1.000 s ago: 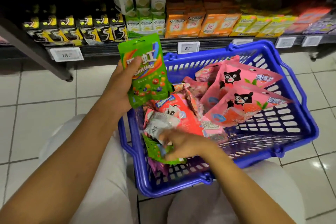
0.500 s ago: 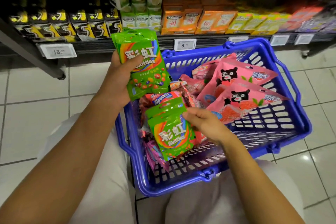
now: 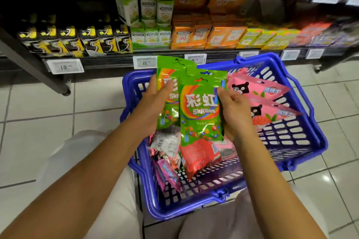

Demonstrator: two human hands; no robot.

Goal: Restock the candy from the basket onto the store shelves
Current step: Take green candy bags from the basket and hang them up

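Two green Skittles bags (image 3: 201,108) stand upright, overlapping, above the basket (image 3: 303,139); left hand (image 3: 153,103) and right hand (image 3: 233,114) each grip one, shelves (image 3: 108,60) directly beyond.

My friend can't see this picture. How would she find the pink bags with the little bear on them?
Look for the big blue basket on the tiled floor in front of the candy shelves. Along its right side, just right of the right hand, lie two pink bear bags, one partly over the other. Only these show a black bear face; the bags in the hands are green with a rainbow.
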